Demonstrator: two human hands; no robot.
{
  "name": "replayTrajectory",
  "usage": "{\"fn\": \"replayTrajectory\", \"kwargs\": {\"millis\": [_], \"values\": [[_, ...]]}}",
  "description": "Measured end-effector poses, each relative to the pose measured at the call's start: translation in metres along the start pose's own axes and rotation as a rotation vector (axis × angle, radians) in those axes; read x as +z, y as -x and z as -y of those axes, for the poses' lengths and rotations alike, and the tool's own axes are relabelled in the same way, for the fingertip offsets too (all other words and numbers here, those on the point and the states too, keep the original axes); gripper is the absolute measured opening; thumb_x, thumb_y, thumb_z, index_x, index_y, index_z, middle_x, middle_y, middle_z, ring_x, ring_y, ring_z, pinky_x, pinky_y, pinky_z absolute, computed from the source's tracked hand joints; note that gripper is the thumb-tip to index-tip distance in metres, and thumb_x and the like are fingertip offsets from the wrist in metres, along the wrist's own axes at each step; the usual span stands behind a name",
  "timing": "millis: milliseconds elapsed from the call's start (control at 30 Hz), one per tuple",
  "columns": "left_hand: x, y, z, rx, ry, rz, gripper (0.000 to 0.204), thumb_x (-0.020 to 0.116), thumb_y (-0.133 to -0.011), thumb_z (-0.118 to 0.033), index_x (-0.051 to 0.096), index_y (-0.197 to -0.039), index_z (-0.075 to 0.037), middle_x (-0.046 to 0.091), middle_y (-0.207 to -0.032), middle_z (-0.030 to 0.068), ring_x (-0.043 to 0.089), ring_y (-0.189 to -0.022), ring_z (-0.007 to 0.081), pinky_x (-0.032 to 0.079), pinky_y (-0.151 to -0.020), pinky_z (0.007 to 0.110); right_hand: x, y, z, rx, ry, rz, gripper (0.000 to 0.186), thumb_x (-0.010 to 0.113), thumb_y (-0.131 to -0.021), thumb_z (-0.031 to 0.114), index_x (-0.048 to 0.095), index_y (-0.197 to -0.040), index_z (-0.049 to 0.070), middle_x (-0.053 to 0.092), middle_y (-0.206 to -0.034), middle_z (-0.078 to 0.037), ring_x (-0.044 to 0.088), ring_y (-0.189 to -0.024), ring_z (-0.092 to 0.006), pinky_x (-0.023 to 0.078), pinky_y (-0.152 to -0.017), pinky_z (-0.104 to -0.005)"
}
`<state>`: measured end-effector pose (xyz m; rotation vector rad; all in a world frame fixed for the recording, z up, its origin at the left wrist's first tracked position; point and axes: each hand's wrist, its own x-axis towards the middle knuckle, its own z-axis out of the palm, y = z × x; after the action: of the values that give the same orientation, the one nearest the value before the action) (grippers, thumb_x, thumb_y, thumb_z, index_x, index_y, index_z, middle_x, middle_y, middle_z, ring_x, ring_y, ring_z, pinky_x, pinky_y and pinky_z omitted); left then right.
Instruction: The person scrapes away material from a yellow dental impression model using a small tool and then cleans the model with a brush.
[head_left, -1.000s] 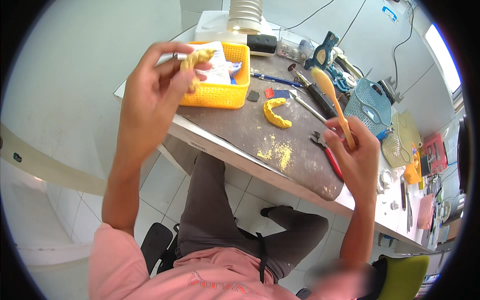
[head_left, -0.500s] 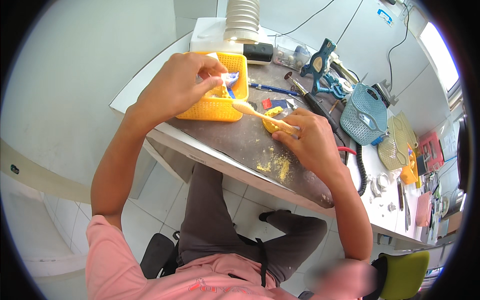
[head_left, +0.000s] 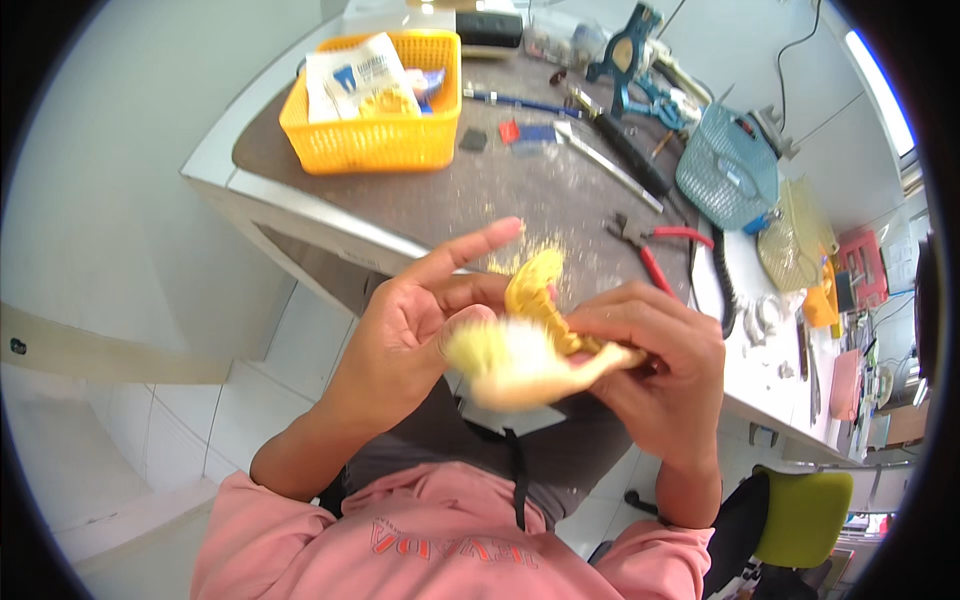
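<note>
My right hand (head_left: 660,370) is closed around the handle of a pale toothbrush (head_left: 545,382); its head is smeared by motion. The same hand also grips a yellow dental cast (head_left: 537,292), with a row of teeth along its curved edge. To the left, my left hand (head_left: 400,320) has its index finger stretched out and its other fingers loosely bent. Its middle finger reaches the cast's left edge, and its thumb tip is partly behind the blurred brush head. Both hands are above my lap, at the bench's front edge.
A yellow basket (head_left: 375,150) holding a white packet (head_left: 362,80) stands at the back left. Red-handled pliers (head_left: 655,245), a metal blade tool (head_left: 610,165) and a black handpiece (head_left: 630,150) lie on the bench. A blue basket (head_left: 728,170) stands at the right. Yellow dust lies near the front edge.
My left hand has left the yellow basket and come down beside the cast. My right hand has drawn the toothbrush and cast closer to me. The pliers and white packet are now uncovered.
</note>
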<state>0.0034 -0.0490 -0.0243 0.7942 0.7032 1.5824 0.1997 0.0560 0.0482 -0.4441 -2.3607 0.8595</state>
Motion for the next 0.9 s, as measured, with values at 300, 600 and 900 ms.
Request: {"fn": "replayTrajectory", "kwargs": {"millis": [300,600,900], "values": [[0.008,0.051,0.058,-0.328,0.482,-0.174,0.082,0.080,-0.093,-0.019,0.032,-0.157,-0.001,0.063,-0.125,0.0144,0.063,-0.122,0.0245,0.056,-0.106,0.038,0.046,0.078,-0.027,0.267,-0.236,0.012,0.029,0.088,-0.071,-0.004,0.075,-0.098,-0.003,0.076,-0.094,-0.011,0.072,-0.081,-0.0175,0.053,-0.071,-0.0269],[0.005,0.064,0.086,-0.394,0.609,-0.295,0.058,0.065,-0.103,-0.013,0.036,-0.151,-0.001,0.056,-0.134,0.0096,0.062,-0.123,0.0164,0.057,-0.107,0.030,0.060,0.108,-0.036,0.287,0.037,-0.329,0.023,0.078,-0.088,0.004,0.077,-0.111,0.003,0.064,-0.086,-0.007,0.051,-0.060,-0.0118,0.040,-0.051,-0.0272],[-0.010,0.064,0.116,-0.361,0.709,-0.352,0.058,0.061,-0.105,-0.009,0.033,-0.154,0.001,0.056,-0.137,0.0118,0.062,-0.126,0.0196,0.056,-0.110,0.033,0.075,0.176,-0.043,0.523,0.073,-0.173,0.017,0.069,-0.097,0.006,0.077,-0.110,-0.001,0.059,-0.069,-0.008,0.047,-0.054,-0.0133,0.036,-0.048,-0.0297]]}}
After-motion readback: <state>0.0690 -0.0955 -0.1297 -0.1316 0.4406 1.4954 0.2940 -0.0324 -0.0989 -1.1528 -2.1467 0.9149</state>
